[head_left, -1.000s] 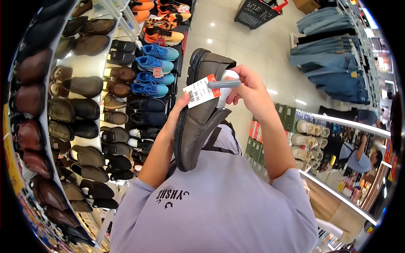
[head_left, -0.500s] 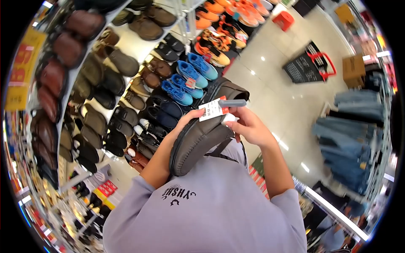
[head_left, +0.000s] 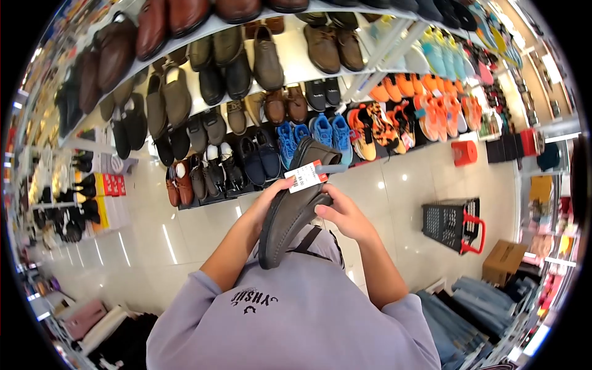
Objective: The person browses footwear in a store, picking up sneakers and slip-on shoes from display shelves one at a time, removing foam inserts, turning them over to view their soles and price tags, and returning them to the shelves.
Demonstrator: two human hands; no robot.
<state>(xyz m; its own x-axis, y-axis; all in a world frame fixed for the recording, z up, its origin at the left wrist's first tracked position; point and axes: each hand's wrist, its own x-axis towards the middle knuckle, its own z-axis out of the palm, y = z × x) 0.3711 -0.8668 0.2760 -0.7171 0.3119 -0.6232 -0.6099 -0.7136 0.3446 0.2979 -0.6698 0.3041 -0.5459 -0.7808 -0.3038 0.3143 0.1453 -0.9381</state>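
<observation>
A dark brown-grey leather shoe [head_left: 285, 222] with a black sole is held in front of my chest, its stitched toe pointing down toward me. My left hand [head_left: 269, 196] grips it by the sole side, thumb beside a white and red price tag [head_left: 305, 179]. My right hand [head_left: 346, 216] is closed on the opposite edge, with its thumb and fingers near the shoe's upper. A grey plastic piece [head_left: 333, 168] sticks out beside the tag. The fingers behind the shoe are hidden, and I cannot tell whether a second shoe lies against it.
Shelves of shoes stand ahead, with blue sneakers [head_left: 322, 132] and orange sneakers [head_left: 435, 117] on the lower tier. On the tiled floor to the right are a black shopping basket [head_left: 445, 223] with red handles, a red stool [head_left: 465, 153] and a cardboard box [head_left: 502, 262]. Jeans [head_left: 453, 314] hang lower right.
The view has turned, so the shelves now lie across the front and the basket appears lower. The shoe stays in both hands, tilted more upright. My right hand has shifted down from the tag along the shoe.
</observation>
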